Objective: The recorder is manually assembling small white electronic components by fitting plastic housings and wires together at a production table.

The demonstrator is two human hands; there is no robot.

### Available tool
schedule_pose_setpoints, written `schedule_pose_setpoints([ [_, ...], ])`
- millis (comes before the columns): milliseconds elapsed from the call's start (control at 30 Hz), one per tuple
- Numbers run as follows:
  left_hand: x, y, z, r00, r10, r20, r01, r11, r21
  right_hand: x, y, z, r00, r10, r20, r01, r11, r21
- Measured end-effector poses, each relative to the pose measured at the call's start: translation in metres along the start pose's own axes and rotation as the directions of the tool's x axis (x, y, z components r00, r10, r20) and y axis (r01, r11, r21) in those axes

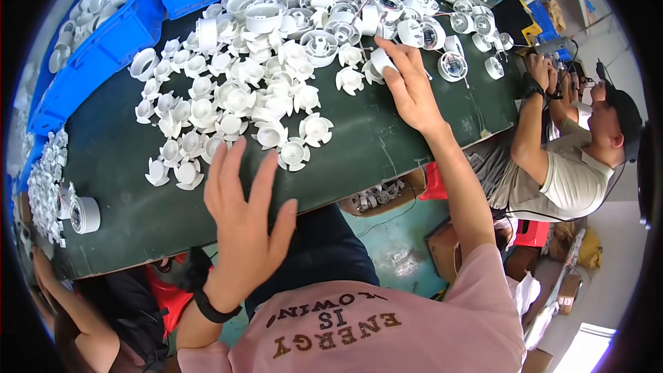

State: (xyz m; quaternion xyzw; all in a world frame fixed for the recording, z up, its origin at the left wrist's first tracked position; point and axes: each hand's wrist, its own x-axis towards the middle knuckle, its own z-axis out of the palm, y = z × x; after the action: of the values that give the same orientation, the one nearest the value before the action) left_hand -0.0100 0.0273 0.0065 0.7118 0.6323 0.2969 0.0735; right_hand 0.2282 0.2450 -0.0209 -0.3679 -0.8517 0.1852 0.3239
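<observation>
My left hand hovers at the near edge of a spread of small white fan impellers, its fingers apart and nothing in them. A black band circles that wrist. Further to the right, my right hand has its fingers closed around a small white round fan housing on the green table. Two loose impellers lie just left of that housing. Beyond and right of my right hand sit several white round housings, some with circuit parts and thin wires, such as a wired housing.
Blue bins line the far left and back of the green table. A white cylinder and small white parts lie at the left end. Co-workers sit at both sides, one in a cap. A box of parts stands below the edge.
</observation>
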Motion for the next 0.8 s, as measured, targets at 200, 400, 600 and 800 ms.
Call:
schedule_pose_setpoints([
  [200,-0.004,0.002,0.017,0.995,-0.070,0.067,0.074,0.996,-0.056,0.001,-0.003,0.004,0.999,0.004,0.041,-0.002,0.999,-0.050],
  [400,-0.002,0.002,0.011,0.995,-0.089,0.055,0.092,0.994,-0.062,0.010,-0.024,0.009,0.993,-0.102,0.057,0.117,0.886,-0.449],
  [600,0.000,0.005,-0.004,0.994,0.013,-0.111,-0.063,0.886,-0.460,0.012,-0.037,0.001,0.995,0.095,0.020,-0.091,0.986,-0.138],
  [800,-0.004,0.002,0.001,0.883,-0.193,0.428,0.221,-0.634,-0.741,-0.010,-0.163,0.022,0.918,-0.070,0.390,-0.213,0.743,0.634],
])
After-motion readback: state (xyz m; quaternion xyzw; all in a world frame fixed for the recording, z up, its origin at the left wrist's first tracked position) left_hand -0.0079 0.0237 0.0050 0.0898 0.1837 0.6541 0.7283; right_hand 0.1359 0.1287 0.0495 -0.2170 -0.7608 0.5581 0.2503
